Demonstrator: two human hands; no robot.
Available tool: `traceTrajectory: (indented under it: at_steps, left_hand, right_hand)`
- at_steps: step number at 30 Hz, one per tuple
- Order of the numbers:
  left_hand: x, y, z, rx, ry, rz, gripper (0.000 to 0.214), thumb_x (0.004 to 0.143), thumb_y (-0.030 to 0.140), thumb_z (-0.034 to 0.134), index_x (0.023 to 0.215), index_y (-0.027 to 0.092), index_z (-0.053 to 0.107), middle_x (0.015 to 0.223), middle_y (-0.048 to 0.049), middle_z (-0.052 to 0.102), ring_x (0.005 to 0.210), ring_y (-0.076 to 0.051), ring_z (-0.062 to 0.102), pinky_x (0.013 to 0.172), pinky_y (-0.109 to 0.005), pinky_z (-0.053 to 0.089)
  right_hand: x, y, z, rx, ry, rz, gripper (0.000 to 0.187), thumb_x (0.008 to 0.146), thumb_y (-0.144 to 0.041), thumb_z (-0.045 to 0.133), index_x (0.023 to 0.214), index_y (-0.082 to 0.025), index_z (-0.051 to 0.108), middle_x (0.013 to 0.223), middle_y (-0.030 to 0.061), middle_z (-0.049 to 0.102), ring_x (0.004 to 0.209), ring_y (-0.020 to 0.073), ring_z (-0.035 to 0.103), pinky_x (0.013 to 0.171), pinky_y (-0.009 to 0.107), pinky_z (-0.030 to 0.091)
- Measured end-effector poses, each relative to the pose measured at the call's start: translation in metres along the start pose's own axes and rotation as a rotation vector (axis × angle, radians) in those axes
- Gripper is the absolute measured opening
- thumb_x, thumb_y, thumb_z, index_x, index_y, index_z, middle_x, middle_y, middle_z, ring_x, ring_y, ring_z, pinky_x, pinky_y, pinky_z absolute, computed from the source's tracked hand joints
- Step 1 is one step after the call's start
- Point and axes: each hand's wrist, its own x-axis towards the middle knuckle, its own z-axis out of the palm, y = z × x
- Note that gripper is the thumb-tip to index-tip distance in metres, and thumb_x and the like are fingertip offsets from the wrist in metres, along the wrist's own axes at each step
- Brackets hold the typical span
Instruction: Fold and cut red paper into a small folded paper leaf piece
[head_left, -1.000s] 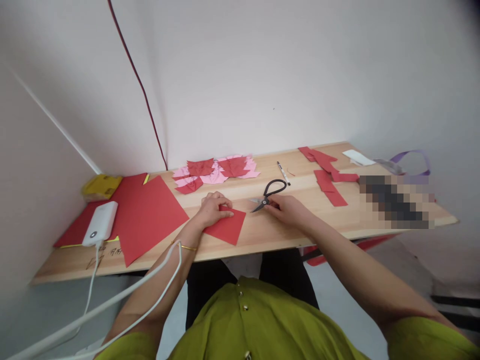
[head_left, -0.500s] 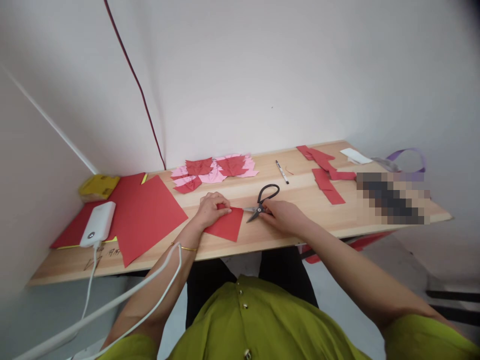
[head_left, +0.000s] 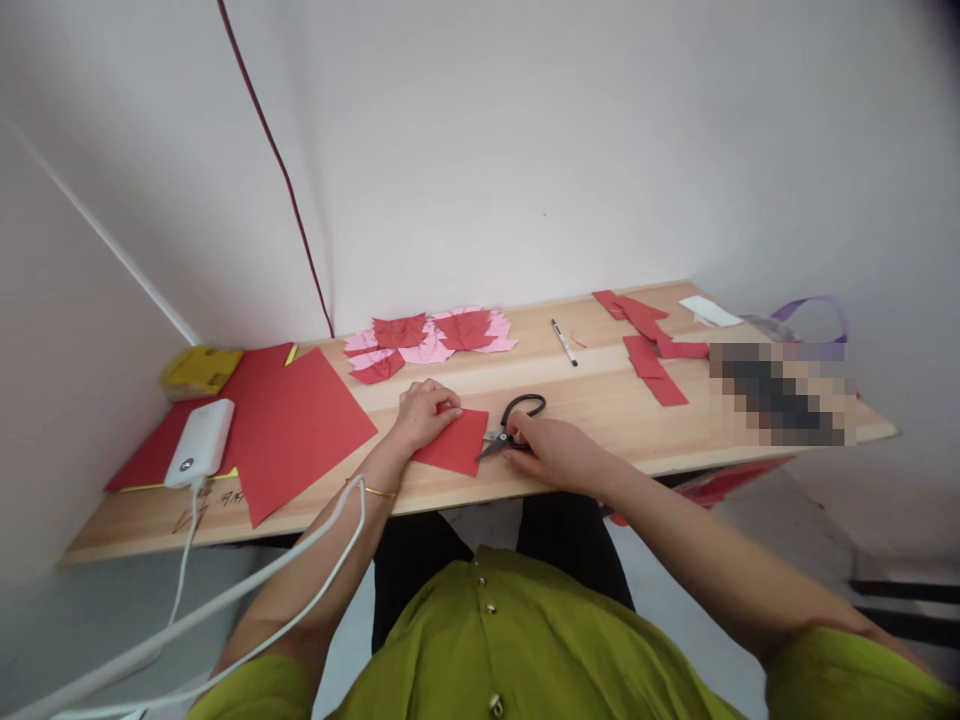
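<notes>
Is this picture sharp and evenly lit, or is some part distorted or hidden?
Head view: soft, even light, with only faint shadows by the scissors; wide-lens stretching shows toward the borders; the top right corner darkens; a pixelated patch hides something at the right end of the table; the rest looks fairly sharp.

right hand (head_left: 551, 452) has dragged black scissors (head_left: 514, 422) nearer, blades now touching the small red square (head_left: 454, 443)

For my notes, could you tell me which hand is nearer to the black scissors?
Right. The right hand holds the scissors near their pivot; the left hand rests on the red paper square, beyond the blade tips.
</notes>
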Motion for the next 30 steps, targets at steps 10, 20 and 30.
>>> traceTrajectory:
  at_steps: [10,20,30]
  left_hand:
    - [-0.01,-0.001,-0.015,-0.097,-0.25,0.533,0.036,0.092,0.026,0.039,0.118,0.026,0.063,0.134,-0.0075,0.056,0.127,-0.022,0.046,0.109,-0.043,0.033]
    - [-0.02,0.004,0.005,0.021,-0.143,0.346,0.039,0.092,0.035,0.043,0.126,0.024,0.059,0.139,-0.0073,0.052,0.131,-0.024,0.041,0.112,-0.045,0.029]
    - [-0.021,0.002,-0.01,0.076,-0.198,0.349,0.036,0.09,0.041,0.048,0.124,0.04,0.059,0.141,-0.0008,0.048,0.124,-0.029,0.038,0.104,-0.048,0.028]
  right_hand:
    - [0.002,0.024,0.0,-0.045,0.025,-0.18,0.021,0.089,-0.034,0.047,0.1,-0.018,0.054,0.093,0.0096,0.066,0.084,0.022,0.061,0.068,0.027,0.038]
    - [-0.005,0.028,0.006,0.021,0.054,-0.244,0.02,0.088,-0.03,0.049,0.098,-0.016,0.059,0.097,0.0106,0.064,0.089,0.0217,0.059,0.076,0.03,0.045]
    - [-0.006,0.032,0.006,0.04,0.079,-0.289,0.027,0.087,-0.03,0.051,0.108,-0.017,0.062,0.108,0.0123,0.065,0.098,0.0236,0.06,0.084,0.034,0.047]
